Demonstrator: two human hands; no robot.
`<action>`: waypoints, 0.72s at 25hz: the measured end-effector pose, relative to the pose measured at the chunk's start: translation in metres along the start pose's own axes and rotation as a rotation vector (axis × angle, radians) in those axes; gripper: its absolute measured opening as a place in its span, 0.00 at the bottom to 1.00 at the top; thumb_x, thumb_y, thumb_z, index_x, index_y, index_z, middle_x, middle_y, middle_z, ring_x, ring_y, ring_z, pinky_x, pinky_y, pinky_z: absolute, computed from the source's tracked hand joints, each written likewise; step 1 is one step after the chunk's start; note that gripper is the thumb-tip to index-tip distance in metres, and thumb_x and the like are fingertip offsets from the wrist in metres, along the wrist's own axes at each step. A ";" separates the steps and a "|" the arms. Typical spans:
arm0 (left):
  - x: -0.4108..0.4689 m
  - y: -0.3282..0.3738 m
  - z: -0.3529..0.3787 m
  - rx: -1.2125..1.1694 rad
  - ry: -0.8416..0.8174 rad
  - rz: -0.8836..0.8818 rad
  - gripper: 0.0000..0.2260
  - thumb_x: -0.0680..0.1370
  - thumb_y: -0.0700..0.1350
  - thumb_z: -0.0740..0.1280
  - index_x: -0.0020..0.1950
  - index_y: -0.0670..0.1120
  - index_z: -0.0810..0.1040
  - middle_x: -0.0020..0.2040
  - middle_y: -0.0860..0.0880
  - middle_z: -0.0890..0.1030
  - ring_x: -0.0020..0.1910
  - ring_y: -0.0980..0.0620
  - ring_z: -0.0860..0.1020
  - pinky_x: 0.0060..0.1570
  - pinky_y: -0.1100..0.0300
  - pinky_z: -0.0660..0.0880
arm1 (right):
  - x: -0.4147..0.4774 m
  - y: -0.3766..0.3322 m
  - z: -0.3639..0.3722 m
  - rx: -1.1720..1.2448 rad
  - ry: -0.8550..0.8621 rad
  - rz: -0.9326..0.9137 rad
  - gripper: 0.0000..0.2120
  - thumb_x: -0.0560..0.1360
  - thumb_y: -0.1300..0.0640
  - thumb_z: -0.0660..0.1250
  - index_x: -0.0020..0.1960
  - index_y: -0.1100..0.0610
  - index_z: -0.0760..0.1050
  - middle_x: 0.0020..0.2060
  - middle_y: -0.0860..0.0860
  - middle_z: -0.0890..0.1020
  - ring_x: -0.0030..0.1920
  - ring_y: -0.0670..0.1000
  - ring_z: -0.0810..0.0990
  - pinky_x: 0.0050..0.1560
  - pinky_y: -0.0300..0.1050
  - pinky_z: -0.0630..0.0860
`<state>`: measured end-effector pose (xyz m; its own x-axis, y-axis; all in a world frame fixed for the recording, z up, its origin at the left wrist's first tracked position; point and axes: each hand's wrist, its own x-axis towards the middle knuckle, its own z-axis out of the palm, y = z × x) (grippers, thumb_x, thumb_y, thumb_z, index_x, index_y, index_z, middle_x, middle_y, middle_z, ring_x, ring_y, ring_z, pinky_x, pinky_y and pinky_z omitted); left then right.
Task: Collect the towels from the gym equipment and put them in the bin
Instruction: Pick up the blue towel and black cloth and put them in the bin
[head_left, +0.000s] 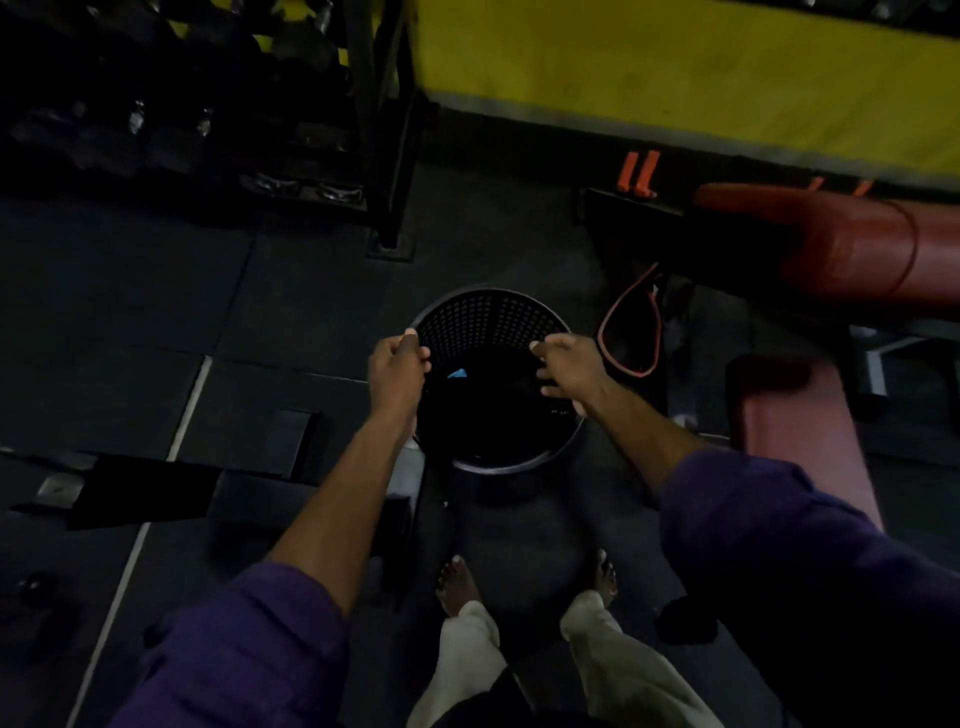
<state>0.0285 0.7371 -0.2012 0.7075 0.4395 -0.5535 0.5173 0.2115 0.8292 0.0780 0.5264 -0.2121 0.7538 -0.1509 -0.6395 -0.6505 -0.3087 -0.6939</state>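
A round black perforated bin (488, 312) stands on the dark floor straight ahead of my bare feet. Its inside is very dark; a small blue patch (458, 373) shows within, and I cannot tell whether towels lie there. My left hand (397, 369) is closed on the bin's left rim. My right hand (569, 366) hovers over the right rim with fingers curled and apart, holding nothing. No towel is clearly visible anywhere.
A red padded bench (852, 244) and its seat (789, 431) stand to the right, with a red cord (631, 332) hanging beside the bin. A dark dumbbell rack (208, 114) fills the upper left. A yellow wall (675, 67) runs behind. Black plates (145, 488) lie at the left.
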 end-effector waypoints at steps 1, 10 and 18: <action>-0.004 0.003 0.004 0.021 -0.039 -0.019 0.10 0.84 0.50 0.61 0.46 0.48 0.75 0.42 0.48 0.80 0.39 0.51 0.75 0.37 0.58 0.71 | -0.008 0.002 -0.006 0.044 -0.008 0.024 0.12 0.78 0.51 0.69 0.59 0.53 0.77 0.44 0.52 0.80 0.41 0.50 0.79 0.35 0.44 0.77; -0.081 -0.008 0.072 0.282 -0.474 -0.205 0.17 0.84 0.57 0.60 0.54 0.45 0.78 0.46 0.45 0.83 0.42 0.49 0.79 0.42 0.56 0.73 | -0.070 0.052 -0.091 0.430 0.033 0.101 0.12 0.78 0.46 0.68 0.57 0.52 0.77 0.51 0.50 0.81 0.48 0.52 0.83 0.44 0.47 0.78; -0.206 -0.022 0.207 0.342 -0.793 -0.156 0.27 0.81 0.65 0.57 0.66 0.45 0.76 0.61 0.42 0.83 0.58 0.43 0.80 0.53 0.53 0.74 | -0.145 0.123 -0.276 0.709 0.270 0.021 0.17 0.79 0.44 0.65 0.64 0.50 0.71 0.60 0.54 0.79 0.57 0.56 0.82 0.53 0.52 0.79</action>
<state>-0.0289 0.4617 -0.1217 0.6773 -0.3355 -0.6548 0.6621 -0.1103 0.7413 -0.0858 0.2504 -0.1138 0.6776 -0.4029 -0.6153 -0.5000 0.3612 -0.7871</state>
